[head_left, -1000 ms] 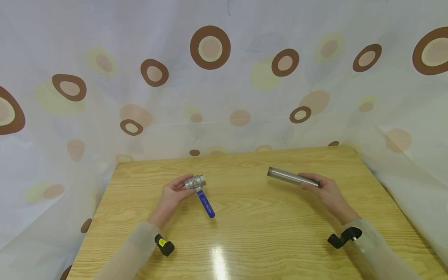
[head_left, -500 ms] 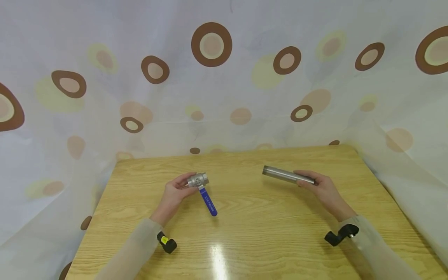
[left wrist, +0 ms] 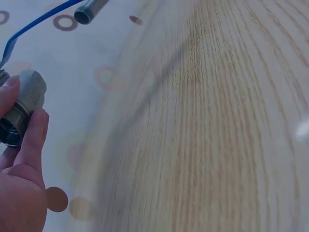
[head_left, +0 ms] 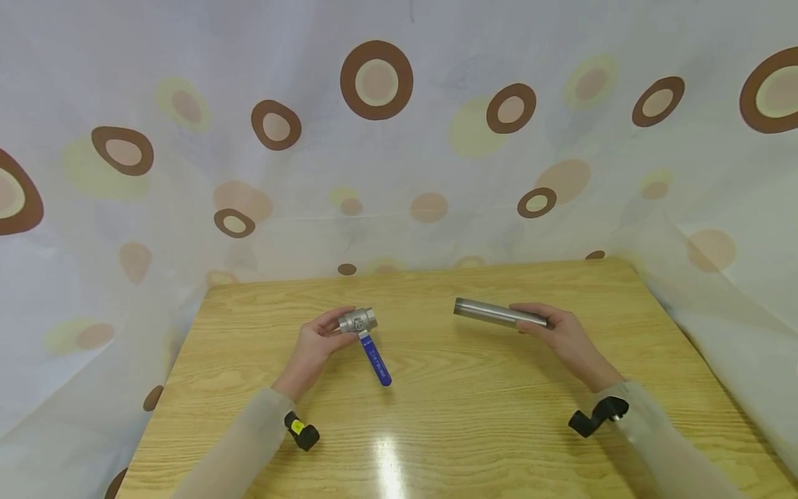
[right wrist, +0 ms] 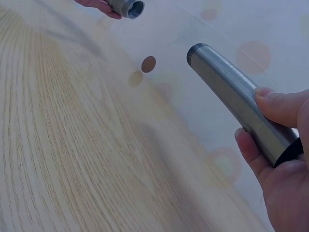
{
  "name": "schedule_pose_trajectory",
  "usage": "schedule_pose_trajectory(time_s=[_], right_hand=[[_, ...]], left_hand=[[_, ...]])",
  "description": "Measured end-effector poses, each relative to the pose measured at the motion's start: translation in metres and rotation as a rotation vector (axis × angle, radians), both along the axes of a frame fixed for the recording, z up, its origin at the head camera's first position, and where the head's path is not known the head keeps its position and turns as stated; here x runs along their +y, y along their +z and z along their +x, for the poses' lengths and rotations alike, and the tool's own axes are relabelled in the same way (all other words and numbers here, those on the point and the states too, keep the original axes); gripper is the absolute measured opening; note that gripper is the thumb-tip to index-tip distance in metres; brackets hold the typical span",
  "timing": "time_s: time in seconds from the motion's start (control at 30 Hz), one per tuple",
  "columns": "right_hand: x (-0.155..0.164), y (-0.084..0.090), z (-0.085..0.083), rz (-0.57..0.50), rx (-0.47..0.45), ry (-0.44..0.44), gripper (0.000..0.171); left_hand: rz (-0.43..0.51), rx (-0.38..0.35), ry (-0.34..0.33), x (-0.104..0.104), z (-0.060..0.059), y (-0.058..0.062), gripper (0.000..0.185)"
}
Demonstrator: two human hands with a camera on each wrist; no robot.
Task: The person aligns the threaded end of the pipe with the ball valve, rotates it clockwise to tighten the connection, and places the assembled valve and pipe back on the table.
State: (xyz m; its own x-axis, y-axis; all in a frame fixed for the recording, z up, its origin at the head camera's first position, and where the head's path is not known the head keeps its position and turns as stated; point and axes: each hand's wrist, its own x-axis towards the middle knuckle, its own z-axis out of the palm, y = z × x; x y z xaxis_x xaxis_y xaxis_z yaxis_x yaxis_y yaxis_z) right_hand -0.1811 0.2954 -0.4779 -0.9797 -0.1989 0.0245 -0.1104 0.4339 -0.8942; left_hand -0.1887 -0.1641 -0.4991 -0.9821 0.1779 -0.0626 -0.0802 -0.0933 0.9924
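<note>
My left hand (head_left: 314, 344) grips a steel ball valve (head_left: 357, 321) by its body, above the wooden table (head_left: 449, 416). Its blue lever handle (head_left: 376, 361) hangs down toward me. In the left wrist view my fingers (left wrist: 34, 135) curl round the valve body (left wrist: 21, 108). My right hand (head_left: 561, 339) holds a steel pipe (head_left: 499, 314) by its right end, lifted off the table, its open threaded end pointing left at the valve. The right wrist view shows the pipe (right wrist: 236, 96) in my fingers and the valve's open port (right wrist: 127, 7) far off. A gap separates pipe and valve.
A white curtain with brown and yellow rings (head_left: 376, 80) hangs behind and around the table. Black wrist camera mounts sit on both forearms (head_left: 301, 432) (head_left: 592, 418). The table's far edge runs just behind the hands.
My right hand has carried the pipe leftward, closer to the valve. The left hand has shifted the valve slightly right and up.
</note>
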Motion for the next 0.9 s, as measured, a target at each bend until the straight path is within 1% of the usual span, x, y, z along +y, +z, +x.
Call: schedule_pose_trajectory(time_s=[0.17, 0.3, 0.43, 0.67, 0.9], right_hand=[[-0.005, 0.002, 0.0, -0.02, 0.002, 0.011, 0.046], [-0.009, 0.004, 0.001, -0.057, 0.007, 0.034, 0.045], [-0.014, 0.006, 0.001, -0.083, 0.01, 0.046, 0.044], [-0.022, 0.009, 0.0, -0.107, 0.012, 0.067, 0.043], [-0.03, 0.011, 0.001, -0.119, 0.011, 0.091, 0.041]], left_hand=[[0.009, -0.005, -0.006, 0.003, 0.0, 0.001, 0.056], [0.021, -0.007, -0.016, 0.006, -0.001, 0.001, 0.057], [0.014, -0.004, -0.02, 0.009, -0.001, 0.001, 0.057], [-0.005, 0.004, -0.026, 0.013, 0.0, 0.004, 0.056], [-0.002, 0.0, -0.038, 0.017, 0.0, 0.007, 0.057]])
